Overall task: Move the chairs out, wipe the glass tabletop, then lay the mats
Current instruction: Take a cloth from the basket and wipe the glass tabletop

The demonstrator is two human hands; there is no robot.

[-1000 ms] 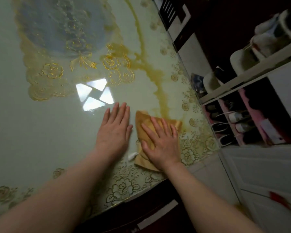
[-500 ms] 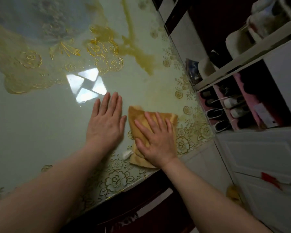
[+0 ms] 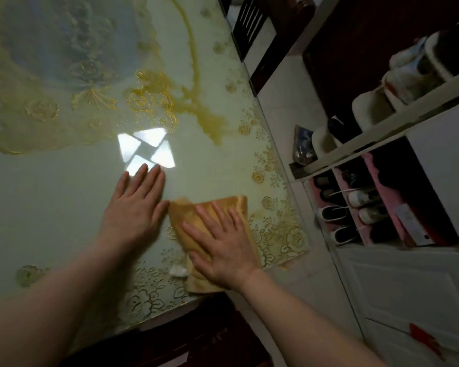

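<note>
I am seeing both flat hands sitting lower in the frame than before: right hand (image 3: 223,247) is pressing the cloth (image 3: 212,207), left hand (image 3: 135,210) is spread on the glass tabletop (image 3: 51,194).

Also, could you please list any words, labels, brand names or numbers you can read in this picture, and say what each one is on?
No text can be read.
Dark wooden frame below the glass tabletop: faint marks, too blurred to read.
Red patch on the white cabinet door: no letters legible.
Shoes in the rack: no readable brand.
Cloth under the right hand: no print visible.
</note>
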